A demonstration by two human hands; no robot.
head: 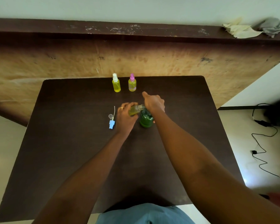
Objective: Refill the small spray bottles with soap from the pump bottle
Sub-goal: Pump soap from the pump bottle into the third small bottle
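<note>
My left hand (125, 116) grips a small open spray bottle (135, 109), tilted with its neck toward the pump bottle's spout. The green pump bottle (146, 119) stands on the dark table (71, 151). My right hand (153, 102) rests closed on top of its pump head, which is hidden under it. The held bottle has yellow liquid in its lower part. Its blue spray cap with tube (111, 123) and a small clear cover (110, 116) lie to the left. Two capped yellow bottles stand at the back, one white-topped (116, 83), one pink-topped (132, 83).
A brown panel rises behind the table, and crumpled cloths (252, 28) lie on its top ledge at the right. Black cables (263, 143) run over the floor to the right of the table.
</note>
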